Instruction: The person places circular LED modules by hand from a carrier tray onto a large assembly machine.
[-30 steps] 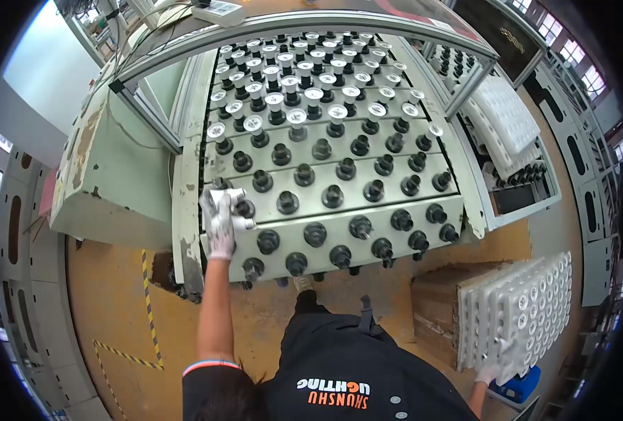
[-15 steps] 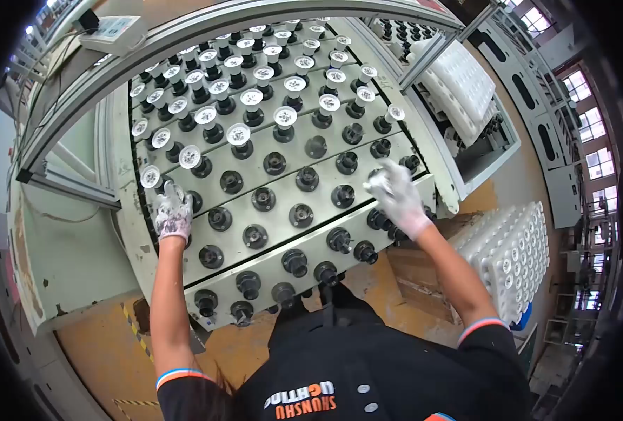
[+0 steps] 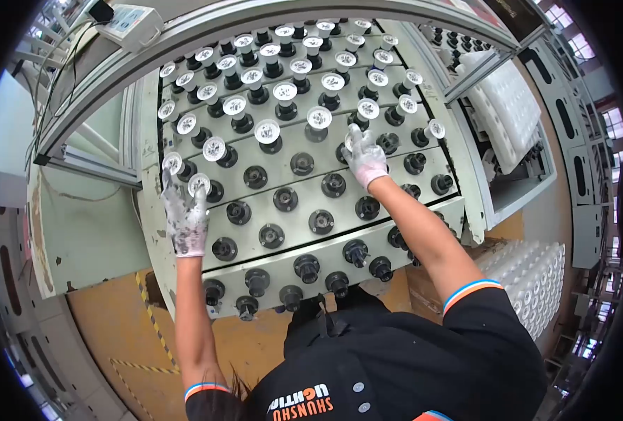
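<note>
My left hand (image 3: 186, 221), in a smudged white glove, has its fingers spread at the left edge of the socket rack (image 3: 248, 258). Its thumb touches the face of a white LED bulb (image 3: 199, 182), which leans from a black socket (image 3: 214, 191). Farther right, my gloved right hand (image 3: 365, 158) is closed around another white bulb (image 3: 349, 142) over a socket, its fingers partly covering both. Rows of bulbs with round white faces (image 3: 267, 131) stand beyond the hands. Nearer my body, black sockets (image 3: 285, 199) hold no bulbs.
A metal frame (image 3: 255, 29) arches over the rack, with a white control box (image 3: 130, 27) at upper left. White moulded trays (image 3: 501, 105) lie to the right. A stack of bulb trays (image 3: 529, 281) stands at lower right beside a cardboard box (image 3: 431, 291).
My right hand has moved left and away from my body, to a socket beside the filled rows. A bulb now sits in the socket by my left hand, whose fingers have spread. The view has shifted.
</note>
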Motion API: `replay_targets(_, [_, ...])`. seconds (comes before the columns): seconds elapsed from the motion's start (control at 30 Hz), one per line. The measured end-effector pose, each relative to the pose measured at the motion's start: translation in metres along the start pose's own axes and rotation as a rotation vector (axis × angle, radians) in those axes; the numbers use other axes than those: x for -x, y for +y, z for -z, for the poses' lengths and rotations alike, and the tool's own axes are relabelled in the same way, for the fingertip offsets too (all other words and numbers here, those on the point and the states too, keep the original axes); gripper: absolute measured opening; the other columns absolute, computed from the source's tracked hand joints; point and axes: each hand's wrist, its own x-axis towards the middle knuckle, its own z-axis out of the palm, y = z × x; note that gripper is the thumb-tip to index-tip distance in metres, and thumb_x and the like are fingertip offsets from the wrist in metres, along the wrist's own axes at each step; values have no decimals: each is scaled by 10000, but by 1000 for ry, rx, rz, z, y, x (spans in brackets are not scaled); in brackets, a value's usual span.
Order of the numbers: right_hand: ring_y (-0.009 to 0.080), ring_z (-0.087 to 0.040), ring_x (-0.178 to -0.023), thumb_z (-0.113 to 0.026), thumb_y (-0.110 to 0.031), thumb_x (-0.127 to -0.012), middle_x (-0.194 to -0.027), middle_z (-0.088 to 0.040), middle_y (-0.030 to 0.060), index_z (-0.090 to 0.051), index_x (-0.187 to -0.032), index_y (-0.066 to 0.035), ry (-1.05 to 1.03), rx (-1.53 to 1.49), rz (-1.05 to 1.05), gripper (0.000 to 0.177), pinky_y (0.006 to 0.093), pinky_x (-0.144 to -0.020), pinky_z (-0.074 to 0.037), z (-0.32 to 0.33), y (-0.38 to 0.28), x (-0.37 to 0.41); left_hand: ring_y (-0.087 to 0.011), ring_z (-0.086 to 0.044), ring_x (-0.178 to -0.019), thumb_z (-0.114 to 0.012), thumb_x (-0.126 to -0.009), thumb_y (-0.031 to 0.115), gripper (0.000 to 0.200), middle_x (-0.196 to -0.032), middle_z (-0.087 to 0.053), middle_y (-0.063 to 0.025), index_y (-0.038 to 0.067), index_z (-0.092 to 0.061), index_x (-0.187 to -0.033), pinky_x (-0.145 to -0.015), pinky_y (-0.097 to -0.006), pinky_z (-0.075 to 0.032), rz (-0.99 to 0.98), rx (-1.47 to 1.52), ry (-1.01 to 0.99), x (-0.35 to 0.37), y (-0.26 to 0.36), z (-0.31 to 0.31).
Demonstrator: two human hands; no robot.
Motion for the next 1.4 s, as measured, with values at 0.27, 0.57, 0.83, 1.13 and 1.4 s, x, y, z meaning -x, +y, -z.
replay_targets(0.27, [357, -570, -1041, -682, -348, -764, -1199, -491, 210, -297, -1392, -156, -63, -115, -22, 762, 422, -905, -467, 65, 2, 14, -412, -568, -947, -585, -831, 149, 675, -1161, -516, -230, 118, -274, -1430, -783, -463, -483, -128, -164, -172, -28, 64, -87])
replay_targets(0.57, [299, -643, -760, -555, -58, -713, -775, -648, 110, -626, -842, -87, 223, -138, 642, 149, 399, -681, -512, 25, -97, -24, -289, -618, -860, -613, -787, 209, 709, -1073, -564, -127, 189, -306, -1426, -653, -418, -514, -233, -451, -216, -35, 58, -136])
replay_targets(0.83, [205, -627, -850, -544, -162, -771, -812, -667, 41, -654, -795, -143, -6, 137, 516, 115, 347, -750, -442, -36, -127, -21, -317, -611, -938, -628, -779, 169, 717, -1167, -555, -166, 138, -306, -1419, -711, -422, -503, -190, -388, -212, -28, 63, -136])
replay_targets(1.13, [307, -485, -1089, -610, -290, -800, -1148, -518, 88, -564, -1131, -169, 623, -398, 333, 354, 492, -939, -338, -7, -50, 76, -356, -591, -941, -593, -833, 248, 591, -1145, -579, -192, 74, -391, -1360, -788, -443, -474, -380, -281, -151, -45, 28, -150])
replay_targets(1.4, [292, -625, -901, -567, -114, -792, -899, -666, 118, -680, -848, -72, 750, -469, -642, 133, 385, -858, -482, 92, 157, 394, -306, -537, -1093, -567, -890, 268, 480, -1202, -563, -193, -15, -498, -1272, -909, -400, -440, -661, -73, -29, 14, 79, -137])
